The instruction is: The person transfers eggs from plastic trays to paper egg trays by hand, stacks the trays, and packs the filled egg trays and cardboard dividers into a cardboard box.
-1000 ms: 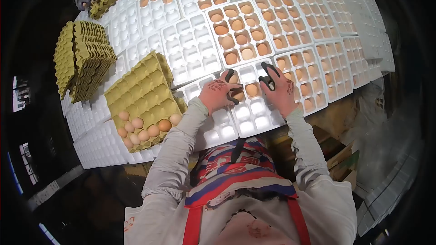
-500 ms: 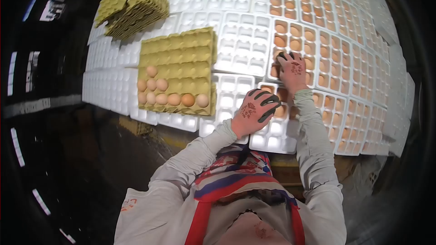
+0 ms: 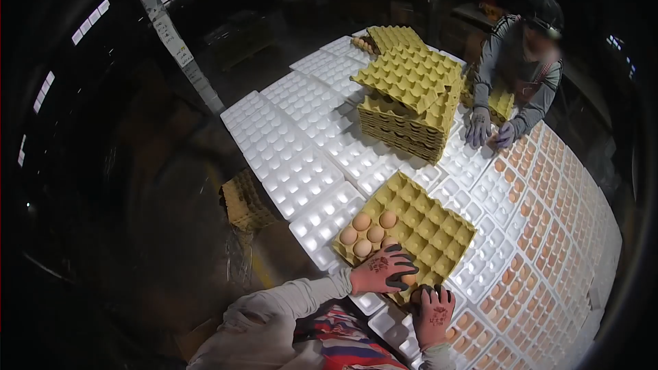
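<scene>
Eggs (image 3: pixel 375 233) sit left on our yellow tray (image 3: pixel 439 227). At its near side our left hand (image 3: pixel 379 271) clasps another egg (image 3: pixel 409 279); whether our right hand (image 3: pixel 434 318) grips, we cannot tell.

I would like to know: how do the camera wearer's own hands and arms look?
The left hand and right hand wear matching gloves: salmon-pink backs with dark printed marks, too small to read, and blackish finger ends. Above them come pale grey-white long sleeves, wrinkled on the left; the right one shows only partly at the bottom edge.
</scene>
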Motion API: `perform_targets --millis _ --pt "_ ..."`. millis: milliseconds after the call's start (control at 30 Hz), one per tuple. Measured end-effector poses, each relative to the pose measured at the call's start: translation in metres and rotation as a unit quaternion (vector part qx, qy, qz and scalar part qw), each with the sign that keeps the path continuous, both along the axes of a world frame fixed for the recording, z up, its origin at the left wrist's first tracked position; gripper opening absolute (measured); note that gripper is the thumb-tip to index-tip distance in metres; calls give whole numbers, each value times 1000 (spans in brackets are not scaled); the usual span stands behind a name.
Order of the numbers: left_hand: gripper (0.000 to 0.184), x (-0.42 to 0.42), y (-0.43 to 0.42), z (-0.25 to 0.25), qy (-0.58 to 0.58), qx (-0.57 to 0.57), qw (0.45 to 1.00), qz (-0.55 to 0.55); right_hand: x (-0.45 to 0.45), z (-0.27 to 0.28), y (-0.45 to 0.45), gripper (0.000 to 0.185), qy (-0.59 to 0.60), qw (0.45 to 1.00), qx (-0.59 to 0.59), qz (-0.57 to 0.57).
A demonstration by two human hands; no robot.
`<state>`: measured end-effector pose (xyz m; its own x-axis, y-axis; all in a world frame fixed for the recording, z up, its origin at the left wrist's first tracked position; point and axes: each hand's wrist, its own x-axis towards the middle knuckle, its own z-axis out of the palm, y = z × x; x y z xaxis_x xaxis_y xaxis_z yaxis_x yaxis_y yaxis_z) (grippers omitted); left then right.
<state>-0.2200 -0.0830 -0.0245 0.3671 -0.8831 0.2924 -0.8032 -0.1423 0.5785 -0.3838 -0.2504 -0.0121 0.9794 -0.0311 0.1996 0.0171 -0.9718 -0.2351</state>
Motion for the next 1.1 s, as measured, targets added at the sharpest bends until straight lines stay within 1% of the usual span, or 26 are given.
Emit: perform_targets --millis 33,67,100,133,167,200,233,267,300,333,367,400,433,500,600,633,700,733,767,833,867,900,933,1000,1033,1100 --pt "41 9 15 5 175 -62 981 50 -2 -6 -3 43 -20 999 36 7" --pt "42 19 35 9 346 -122 926 89 -3 -13 -8 47 -56 997 50 8" --pt "40 37 57 10 430 -207 868 139 -11 -10 -12 47 -28 980 186 -66" --pt "35 53 77 8 569 -296 752 154 -10 0 -12 47 1 939 316 -139" --pt "36 70 99 -10 580 -293 739 180 9 0 -5 52 -94 763 613 -182" --pt "37 85 114 -25 591 -286 727 204 31 25 1 40 -123 657 728 -152" --pt "43 87 111 -8 456 -97 847 255 50 15 -8 44 -97 656 739 -118" --pt "48 83 104 17 288 99 907 291 71 1 -17 49 -71 653 749 -85" --pt "79 74 94 26 142 221 924 279 96 7 -8 49 21 749 654 -109" --pt "91 72 87 14 32 298 923 239 125 19 5 49 112 824 540 -133" --pt "90 73 76 21 13 333 917 218 149 15 24 45 74 914 392 -77" --pt "89 72 72 28 -6 369 909 196 167 6 42 40 34 972 231 -22" --pt "86 74 76 16 -19 354 913 203 177 -2 50 38 45 988 144 -21" --pt "82 76 83 -18 -44 321 921 217 190 -10 59 34 68 997 -38 -18" --pt "76 80 102 -7 -10 333 917 220 182 37 79 33 139 988 -11 -69" --pt "66 80 106 -19 -9 270 938 219 177 22 73 36 124 991 -33 -38" --pt "59 83 95 -26 -18 304 930 207 169 -18 50 41 88 993 -79 26" --pt "56 77 93 -15 -20 326 925 196 167 -16 53 37 81 994 -76 15" --pt "46 77 93 -1 -24 307 934 179 168 -12 57 34 73 995 -74 3" --pt "41 77 90 -7 -48 299 943 139 176 -6 62 26 52 993 -104 23" --pt "39 79 87 -8 -61 293 946 122 181 -5 66 23 42 988 -135 55" --pt "34 78 85 0 -68 316 939 117 187 -3 69 20 30 982 -166 86" --pt "30 77 82 9 -75 340 931 112 189 9 77 18 53 978 -170 113" --pt "28 74 80 15 -76 341 927 134 182 42 94 17 98 966 -171 165" --pt "30 74 82 23 -64 330 931 140 181 53 97 15 99 972 -143 155" --pt "36 75 90 11 -57 310 939 135 181 26 74 16 49 979 -88 175"
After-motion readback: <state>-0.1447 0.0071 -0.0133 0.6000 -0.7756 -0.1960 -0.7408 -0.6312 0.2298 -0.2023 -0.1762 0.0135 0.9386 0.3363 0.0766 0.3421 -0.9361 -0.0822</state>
